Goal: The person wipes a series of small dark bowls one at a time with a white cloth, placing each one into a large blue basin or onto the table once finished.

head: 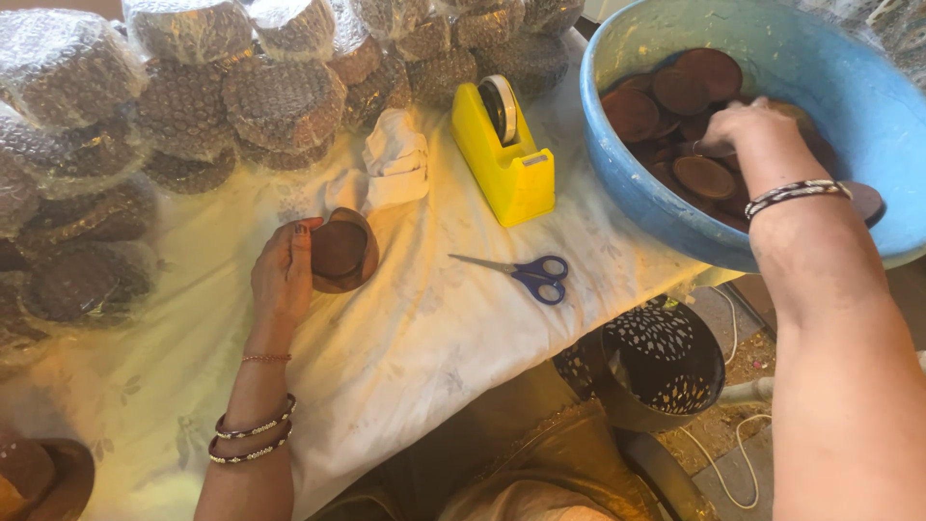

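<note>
My left hand holds a small brown clay bowl tilted on its side against the white cloth-covered table. My right hand reaches down into a big blue plastic tub at the right, its fingers among several round brown clay lids. Whether the fingers have closed on a lid I cannot tell. Both wrists wear bead bangles.
Many bubble-wrapped round bundles are stacked along the back and left. A yellow tape dispenser, a crumpled white cloth and blue-handled scissors lie mid-table. A dark spotted pot stands below the table edge.
</note>
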